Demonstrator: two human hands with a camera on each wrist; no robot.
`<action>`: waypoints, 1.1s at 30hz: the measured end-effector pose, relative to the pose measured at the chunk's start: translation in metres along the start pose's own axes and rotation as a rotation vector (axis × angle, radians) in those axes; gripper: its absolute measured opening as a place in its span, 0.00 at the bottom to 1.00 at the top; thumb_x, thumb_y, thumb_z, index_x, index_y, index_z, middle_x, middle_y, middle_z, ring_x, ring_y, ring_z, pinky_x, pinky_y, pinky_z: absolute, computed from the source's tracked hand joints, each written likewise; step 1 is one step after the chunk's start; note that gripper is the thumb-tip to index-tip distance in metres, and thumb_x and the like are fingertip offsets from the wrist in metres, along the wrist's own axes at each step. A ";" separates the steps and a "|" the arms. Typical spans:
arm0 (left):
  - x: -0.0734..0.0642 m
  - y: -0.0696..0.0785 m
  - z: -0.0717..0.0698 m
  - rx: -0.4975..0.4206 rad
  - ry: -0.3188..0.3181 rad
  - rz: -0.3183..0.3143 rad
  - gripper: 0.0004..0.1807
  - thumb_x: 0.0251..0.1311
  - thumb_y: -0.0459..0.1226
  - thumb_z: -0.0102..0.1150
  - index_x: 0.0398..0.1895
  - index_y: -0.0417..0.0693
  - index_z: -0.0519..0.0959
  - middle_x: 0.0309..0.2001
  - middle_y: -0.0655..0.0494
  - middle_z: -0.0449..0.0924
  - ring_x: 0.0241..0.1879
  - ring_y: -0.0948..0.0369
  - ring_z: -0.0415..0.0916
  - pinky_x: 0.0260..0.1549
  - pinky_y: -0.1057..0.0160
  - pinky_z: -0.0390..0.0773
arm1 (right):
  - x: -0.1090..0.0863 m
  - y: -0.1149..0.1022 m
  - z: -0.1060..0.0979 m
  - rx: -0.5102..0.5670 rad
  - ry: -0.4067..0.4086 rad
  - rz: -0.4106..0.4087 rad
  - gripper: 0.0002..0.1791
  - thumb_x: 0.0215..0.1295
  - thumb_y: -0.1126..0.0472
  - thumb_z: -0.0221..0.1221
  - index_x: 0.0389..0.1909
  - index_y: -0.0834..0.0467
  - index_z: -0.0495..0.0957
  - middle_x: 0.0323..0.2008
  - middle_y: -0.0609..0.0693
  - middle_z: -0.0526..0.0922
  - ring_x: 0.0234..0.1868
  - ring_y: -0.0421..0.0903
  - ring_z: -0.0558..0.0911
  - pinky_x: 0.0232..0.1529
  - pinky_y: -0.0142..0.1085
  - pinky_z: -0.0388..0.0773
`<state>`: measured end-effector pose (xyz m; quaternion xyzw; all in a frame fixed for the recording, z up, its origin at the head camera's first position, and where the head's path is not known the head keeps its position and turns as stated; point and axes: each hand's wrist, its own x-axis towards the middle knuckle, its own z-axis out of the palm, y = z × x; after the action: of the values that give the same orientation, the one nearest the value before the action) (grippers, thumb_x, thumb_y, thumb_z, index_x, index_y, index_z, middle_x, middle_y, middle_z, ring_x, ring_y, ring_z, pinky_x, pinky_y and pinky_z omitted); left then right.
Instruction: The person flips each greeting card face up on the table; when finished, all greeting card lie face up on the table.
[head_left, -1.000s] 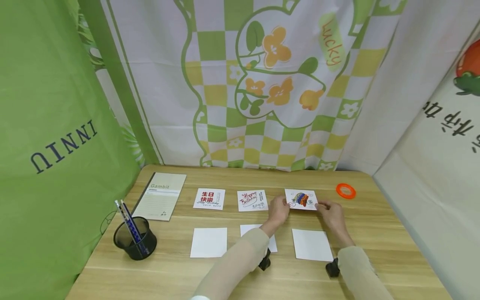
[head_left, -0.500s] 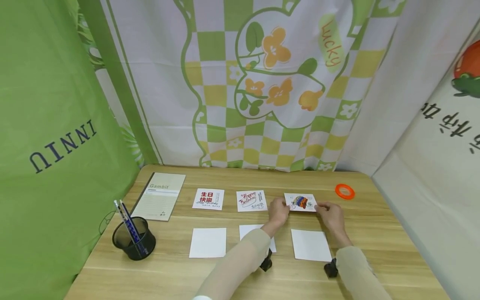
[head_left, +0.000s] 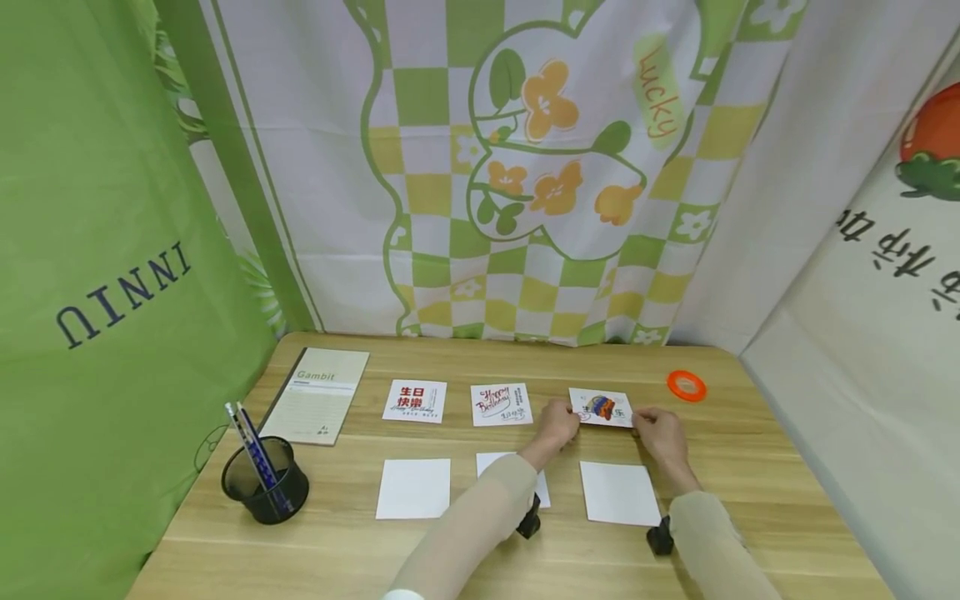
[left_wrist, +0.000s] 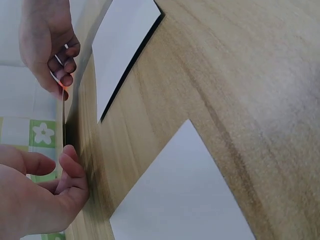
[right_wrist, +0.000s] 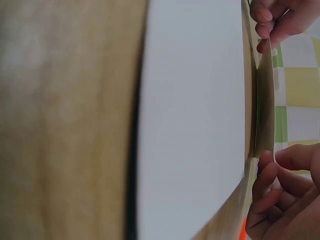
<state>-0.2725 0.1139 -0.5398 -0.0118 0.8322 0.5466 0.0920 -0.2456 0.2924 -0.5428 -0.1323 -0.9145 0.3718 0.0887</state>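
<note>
A birthday card (head_left: 602, 407) with a colourful picture in its middle is at the right end of the back row. My left hand (head_left: 556, 425) pinches its left edge, and my right hand (head_left: 664, 437) grips the opposite edge between thumb and fingers. The right wrist view shows the card's shaded underside (right_wrist: 265, 102) tilted up just over the tabletop. To its left lie a "Happy Birthday" card (head_left: 501, 405) and a card with red characters (head_left: 415, 401). Blank white squares form a front row: one at left (head_left: 413, 489), one at right (head_left: 619, 493), and a middle one (head_left: 492, 462) partly under my left forearm.
An orange tape roll (head_left: 686, 385) lies at the back right of the wooden table (head_left: 337, 550). At the left are a notepad (head_left: 318, 396) and a black mesh cup (head_left: 267, 492) with pencils. Curtains hang behind and along both sides.
The picture card in my hands has come slightly down and toward me. Both hands keep their hold on it; the other cards stay in place.
</note>
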 end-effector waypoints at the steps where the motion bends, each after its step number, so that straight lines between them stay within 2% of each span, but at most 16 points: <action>1: 0.000 0.000 0.000 0.003 -0.004 0.000 0.08 0.57 0.25 0.54 0.36 0.33 0.82 0.15 0.49 0.75 0.12 0.59 0.69 0.10 0.66 0.71 | 0.000 0.000 0.000 -0.003 -0.003 0.000 0.15 0.64 0.63 0.56 0.42 0.71 0.81 0.26 0.56 0.84 0.28 0.46 0.77 0.28 0.33 0.69; 5: 0.001 -0.002 0.000 0.021 -0.028 -0.006 0.09 0.57 0.25 0.53 0.37 0.34 0.82 0.15 0.48 0.75 0.11 0.59 0.68 0.09 0.67 0.68 | 0.000 0.001 0.000 -0.019 -0.017 0.008 0.16 0.64 0.63 0.53 0.44 0.71 0.81 0.25 0.56 0.84 0.31 0.50 0.78 0.30 0.35 0.69; 10: 0.001 -0.002 0.001 0.047 -0.043 -0.017 0.10 0.56 0.25 0.53 0.38 0.35 0.82 0.13 0.49 0.74 0.09 0.60 0.64 0.05 0.70 0.62 | -0.001 0.002 -0.001 -0.054 -0.035 -0.003 0.17 0.64 0.62 0.53 0.45 0.71 0.80 0.30 0.60 0.84 0.36 0.55 0.80 0.36 0.43 0.74; 15: 0.002 -0.003 0.002 0.048 -0.022 0.002 0.10 0.55 0.24 0.53 0.38 0.35 0.82 0.12 0.51 0.72 0.10 0.61 0.65 0.07 0.71 0.63 | -0.001 0.000 -0.001 -0.073 -0.056 -0.019 0.18 0.64 0.62 0.52 0.47 0.71 0.79 0.35 0.63 0.84 0.40 0.59 0.81 0.42 0.50 0.75; 21: 0.004 -0.005 0.000 0.029 -0.047 -0.019 0.13 0.58 0.25 0.52 0.44 0.35 0.81 0.13 0.50 0.74 0.10 0.61 0.65 0.08 0.69 0.65 | 0.000 -0.003 -0.001 -0.084 -0.088 0.002 0.20 0.67 0.60 0.50 0.50 0.71 0.77 0.44 0.67 0.82 0.45 0.63 0.79 0.47 0.54 0.74; 25: 0.005 -0.005 -0.002 0.024 -0.058 -0.016 0.06 0.58 0.25 0.52 0.34 0.36 0.79 0.15 0.49 0.74 0.11 0.61 0.66 0.09 0.69 0.66 | 0.000 -0.002 -0.001 -0.086 -0.081 -0.006 0.19 0.68 0.60 0.51 0.49 0.71 0.77 0.44 0.67 0.82 0.46 0.63 0.79 0.47 0.55 0.74; 27: 0.003 -0.004 -0.006 0.057 -0.059 0.037 0.07 0.58 0.26 0.52 0.37 0.34 0.79 0.24 0.45 0.81 0.13 0.63 0.66 0.13 0.68 0.71 | -0.001 -0.003 -0.003 -0.085 -0.071 -0.022 0.19 0.68 0.60 0.52 0.49 0.71 0.78 0.44 0.67 0.82 0.45 0.63 0.80 0.45 0.54 0.75; 29: -0.001 -0.003 -0.010 0.129 -0.053 0.136 0.11 0.58 0.26 0.51 0.41 0.33 0.79 0.31 0.42 0.83 0.15 0.60 0.69 0.19 0.65 0.76 | -0.003 -0.003 -0.005 -0.086 -0.071 -0.037 0.19 0.68 0.60 0.53 0.49 0.72 0.78 0.44 0.68 0.82 0.44 0.62 0.80 0.42 0.52 0.76; 32: -0.013 -0.002 -0.013 0.325 -0.010 0.306 0.18 0.61 0.29 0.50 0.53 0.34 0.77 0.44 0.42 0.82 0.26 0.58 0.75 0.32 0.63 0.80 | -0.007 -0.004 -0.009 -0.083 -0.075 -0.051 0.20 0.68 0.59 0.53 0.50 0.72 0.77 0.45 0.69 0.81 0.42 0.61 0.80 0.40 0.50 0.76; 33: -0.018 -0.002 -0.013 0.396 0.005 0.354 0.17 0.61 0.30 0.50 0.52 0.35 0.78 0.41 0.44 0.82 0.30 0.57 0.77 0.32 0.62 0.80 | -0.009 -0.004 -0.010 -0.085 -0.075 -0.053 0.20 0.69 0.59 0.53 0.50 0.72 0.77 0.45 0.69 0.81 0.42 0.60 0.80 0.39 0.50 0.76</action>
<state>-0.2565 0.0997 -0.5335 0.1509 0.9123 0.3808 -0.0064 -0.2349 0.2928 -0.5333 -0.0979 -0.9353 0.3350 0.0585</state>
